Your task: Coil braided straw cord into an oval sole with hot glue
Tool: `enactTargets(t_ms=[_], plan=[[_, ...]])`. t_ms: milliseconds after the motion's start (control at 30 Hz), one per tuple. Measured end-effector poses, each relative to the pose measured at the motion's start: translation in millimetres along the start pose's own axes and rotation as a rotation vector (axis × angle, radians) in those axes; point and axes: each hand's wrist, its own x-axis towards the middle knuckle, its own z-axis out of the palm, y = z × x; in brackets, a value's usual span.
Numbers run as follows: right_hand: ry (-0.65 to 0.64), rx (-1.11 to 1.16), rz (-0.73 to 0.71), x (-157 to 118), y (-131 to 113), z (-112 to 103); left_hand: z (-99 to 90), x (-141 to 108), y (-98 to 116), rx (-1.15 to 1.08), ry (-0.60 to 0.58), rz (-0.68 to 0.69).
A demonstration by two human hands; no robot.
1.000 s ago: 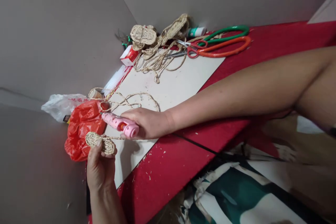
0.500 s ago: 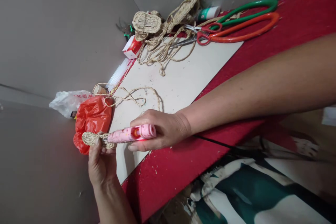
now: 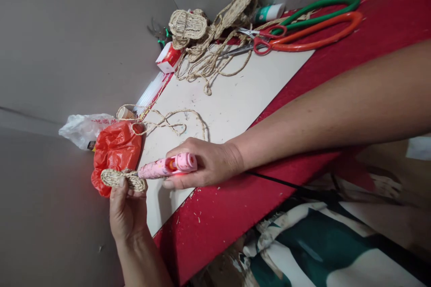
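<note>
My left hand (image 3: 126, 210) pinches a small oval piece of braided straw (image 3: 112, 179) between thumb and fingers, its flat face partly in view. My right hand (image 3: 198, 163) is wrapped round a pink hot glue gun (image 3: 156, 168). The gun's tip points left and lies at the upper edge of the braided piece; whether it touches is too small to tell. A straw cord (image 3: 178, 112) loops over the white board (image 3: 229, 103) beyond my right hand.
Braided straw bundles (image 3: 188, 27), large green-and-orange-handled scissors (image 3: 313, 47) and small red-handled scissors (image 3: 262, 38) lie at the top. A red-and-white box (image 3: 168, 58), a paper roll (image 3: 126, 113), a red plastic bag (image 3: 117, 143) and a white bag (image 3: 82, 130) line the wall side.
The glue gun's tip has drawn back from over the braided piece to its upper edge. The piece has tilted and shows more of its face. The whole view has shifted slightly.
</note>
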Motion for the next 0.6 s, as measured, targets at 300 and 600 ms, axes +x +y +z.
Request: enactTargets(t_ms=[300,600], plan=[[-0.006,-0.064,-0.029,2.1,-0.5,-1.5,-0.7,-0.5,0.2,-0.014,-0.064,-0.016],[-0.018,-0.090,-0.063,2.6,1.7,-0.5,-2.7,3.8,-3.0,-0.059,-0.028,0.027]])
